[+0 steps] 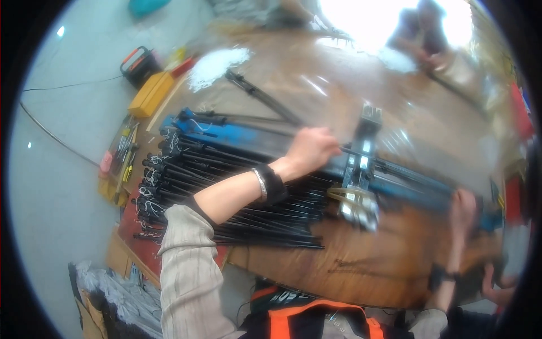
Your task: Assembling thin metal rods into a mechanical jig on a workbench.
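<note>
A long blue rail fixture (243,135) runs across the table, with a metal clamp block (361,152) standing across it. My left hand (312,148) is over the rail just left of the block. Its fingers are closed around what looks like a thin black rod (395,168), which shows again right of the block. My right hand (463,210) is near the rail's right end; motion smears its fingers, so its grip is unclear. Below the rail lies a dense row of black rods (192,189) with white strings at their left ends. A round yellowish part (344,195) sits at the block's near side.
Another black rod assembly (265,99) lies slanted behind the rail. White pieces (217,66) are heaped at the far left. A yellow box (151,94) and hand tools (124,158) line the left edge. A person (420,34) sits across the table; another hand (497,288) shows lower right.
</note>
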The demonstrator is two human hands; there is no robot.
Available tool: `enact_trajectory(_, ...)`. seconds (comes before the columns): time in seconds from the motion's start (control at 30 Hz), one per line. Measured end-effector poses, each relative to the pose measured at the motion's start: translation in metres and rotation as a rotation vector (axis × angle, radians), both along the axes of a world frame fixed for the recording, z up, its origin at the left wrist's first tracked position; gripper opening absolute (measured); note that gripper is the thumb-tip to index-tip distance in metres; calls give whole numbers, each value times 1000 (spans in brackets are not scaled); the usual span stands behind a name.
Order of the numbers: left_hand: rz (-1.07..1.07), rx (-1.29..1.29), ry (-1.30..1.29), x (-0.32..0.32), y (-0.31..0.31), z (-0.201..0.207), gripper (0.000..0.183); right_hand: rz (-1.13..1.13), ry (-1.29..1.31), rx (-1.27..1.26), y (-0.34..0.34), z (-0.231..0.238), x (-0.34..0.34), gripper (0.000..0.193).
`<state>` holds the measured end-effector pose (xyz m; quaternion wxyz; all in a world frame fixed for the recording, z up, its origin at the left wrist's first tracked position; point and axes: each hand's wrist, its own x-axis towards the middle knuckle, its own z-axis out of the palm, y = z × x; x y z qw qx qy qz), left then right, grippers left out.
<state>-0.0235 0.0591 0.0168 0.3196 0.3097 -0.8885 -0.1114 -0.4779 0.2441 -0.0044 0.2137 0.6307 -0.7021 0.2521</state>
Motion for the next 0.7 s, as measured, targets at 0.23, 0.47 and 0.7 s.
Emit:
enact_trajectory(0.23,-43,-9,-95,-2,-7,0,15,100,99,-36,7,3,49,31)
enact_trajectory(0.47,107,57,-330,-15,-1,11,16,315,-40,-17,33,-9,131,37)
enact_trajectory(0.7,83,-30,-321,-13,0,3,14,362,-231,-21,21,-18,163,33)
